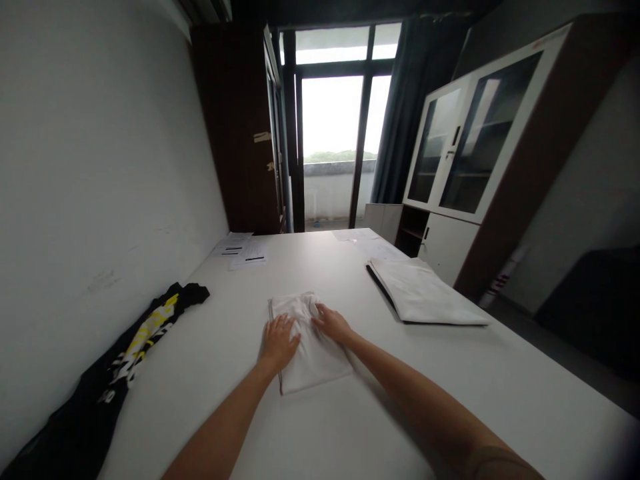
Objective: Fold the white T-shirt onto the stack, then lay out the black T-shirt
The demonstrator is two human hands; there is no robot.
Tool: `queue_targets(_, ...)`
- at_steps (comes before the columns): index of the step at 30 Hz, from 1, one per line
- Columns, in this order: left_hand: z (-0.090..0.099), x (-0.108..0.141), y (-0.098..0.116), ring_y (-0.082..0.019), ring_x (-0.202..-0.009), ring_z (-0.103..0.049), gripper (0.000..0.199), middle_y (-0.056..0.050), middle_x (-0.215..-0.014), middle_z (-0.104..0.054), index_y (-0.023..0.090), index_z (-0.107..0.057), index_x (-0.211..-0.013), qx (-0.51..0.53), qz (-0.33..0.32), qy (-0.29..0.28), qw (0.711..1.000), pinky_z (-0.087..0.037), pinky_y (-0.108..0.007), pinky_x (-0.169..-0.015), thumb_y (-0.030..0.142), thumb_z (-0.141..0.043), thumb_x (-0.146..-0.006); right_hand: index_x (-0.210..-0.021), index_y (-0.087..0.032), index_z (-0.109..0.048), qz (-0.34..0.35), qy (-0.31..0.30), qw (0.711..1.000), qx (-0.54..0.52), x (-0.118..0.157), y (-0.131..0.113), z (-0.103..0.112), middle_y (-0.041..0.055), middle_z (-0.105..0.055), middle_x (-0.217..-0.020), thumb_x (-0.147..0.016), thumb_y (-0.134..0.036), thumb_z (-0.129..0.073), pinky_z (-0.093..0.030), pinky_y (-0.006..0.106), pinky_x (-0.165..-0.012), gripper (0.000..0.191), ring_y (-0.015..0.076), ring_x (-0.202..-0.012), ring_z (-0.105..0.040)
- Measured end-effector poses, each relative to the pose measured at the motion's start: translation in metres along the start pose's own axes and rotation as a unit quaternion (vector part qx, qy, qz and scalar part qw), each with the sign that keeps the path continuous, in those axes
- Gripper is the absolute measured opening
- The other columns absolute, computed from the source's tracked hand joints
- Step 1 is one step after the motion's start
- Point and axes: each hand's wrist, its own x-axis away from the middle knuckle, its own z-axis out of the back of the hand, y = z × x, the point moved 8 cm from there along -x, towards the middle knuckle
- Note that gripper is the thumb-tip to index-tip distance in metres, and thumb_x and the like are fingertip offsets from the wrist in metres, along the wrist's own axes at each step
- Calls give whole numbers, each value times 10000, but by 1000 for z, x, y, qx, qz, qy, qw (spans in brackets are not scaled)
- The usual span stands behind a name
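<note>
A folded white cloth (314, 363) lies in the middle of the white table (350, 427). My left hand (279, 341) rests flat on its left side, fingers spread. My right hand (332, 323) lies on its upper right part, fingers touching a bunched fold near the top. Neither hand grips the cloth; both press down on it.
A black garment with yellow and white print (127, 350) lies along the table's left edge by the wall. A folded white fabric on a dark board (425, 293) sits at the right. Papers (243, 252) lie at the far end. A glass-door cabinet (465, 153) stands at the right.
</note>
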Motion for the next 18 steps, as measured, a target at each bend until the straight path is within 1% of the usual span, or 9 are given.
queue_targets(1, 1, 0, -1, -332, -1457, -358, 482, -137, -1551, -465, 213, -559, -1424, -4, 5, 1, 1000, -206, -560, -1210, 369, -533, -968, -1437, -221, -534, 4, -7, 999, -37, -1, -1, -2, 112, -675, -1315, -925, -371, -623, -440, 337, -995, 541, 266, -1194, -632)
queue_targets(3, 3, -1, 2, -323, -1451, -366, 446, -127, -1538, -482, 221, -582, -1396, -3, -13, 1, 1000, -207, -553, -1211, 348, -520, -973, -1387, -203, -591, -1, -22, 990, -141, -1, -2, -5, 103, -694, -1273, -908, -353, -642, -466, 339, -989, 505, 256, -1155, -648)
queue_targets(6, 6, 1, 13, -301, -1426, -399, 418, -102, -1493, -534, 238, -594, -1380, 11, -61, 3, 998, -188, -542, -1221, 300, -494, -980, -1369, -190, -601, -52, -71, 952, -295, 1, 0, -17, 78, -747, -1061, -940, -396, -594, -542, 332, -836, 476, 223, -931, -703)
queue_targets(8, 6, 2, 16, -302, -1414, -411, 419, -90, -1467, -560, 251, -593, -1382, 18, -71, 5, 997, -176, -554, -1222, 294, -498, -976, -1441, -195, -530, -84, -87, 939, -323, 2, 4, -25, 55, -743, -928, -965, -429, -556, -548, 321, -745, 531, 200, -791, -694)
queue_targets(10, 5, 1, 12, -319, -1431, -385, 410, -82, -1472, -557, 268, -610, -1362, 14, -52, 14, 998, -154, -583, -1220, 310, -524, -964, -1495, -194, -463, -84, -69, 952, -287, 1, 7, -26, 48, -735, -910, -956, -405, -578, -536, 314, -752, 591, 194, -783, -681)
queue_targets(13, 7, -2, -6, -355, -1456, -341, 427, -106, -1522, -502, 250, -622, -1352, -12, 26, 43, 999, -142, -613, -1209, 321, -566, -934, -1513, -174, -437, -34, -19, 981, -192, -2, 4, -20, 71, -735, -1004, -922, -325, -628, -498, 307, -851, 639, 204, -904, -671)
queue_targets(15, 10, -3, -20, -361, -1451, -351, 472, -141, -1551, -460, 213, -595, -1384, -31, 76, 59, 995, -156, -604, -1206, 311, -574, -923, -1525, -159, -417, -12, 2, 990, -139, -2, 1, -17, 86, -735, -1018, -929, -321, -619, -476, 303, -863, 651, 215, -930, -667)
queue_targets(16, 12, -3, -25, -356, -1447, -361, 494, -156, -1558, -448, 198, -576, -1404, -38, 89, 62, 993, -165, -593, -1206, 306, -571, -922, -1541, -157, -392, -10, 12, 993, -120, -1, 0, -15, 90, -736, -1011, -940, -336, -606, -470, 302, -851, 663, 220, -925, -668)
queue_targets(18, 13, -4, -29, -338, -1424, -401, 518, -176, -1551, -448, 178, -542, -1433, -44, 91, 56, 993, -220, -549, -1199, 301, -558, -929, -1578, -168, -329, -12, 29, 996, -89, 1, -1, -10, 86, -739, -986, -960, -377, -581, -463, 300, -817, 699, 229, -900, -674)
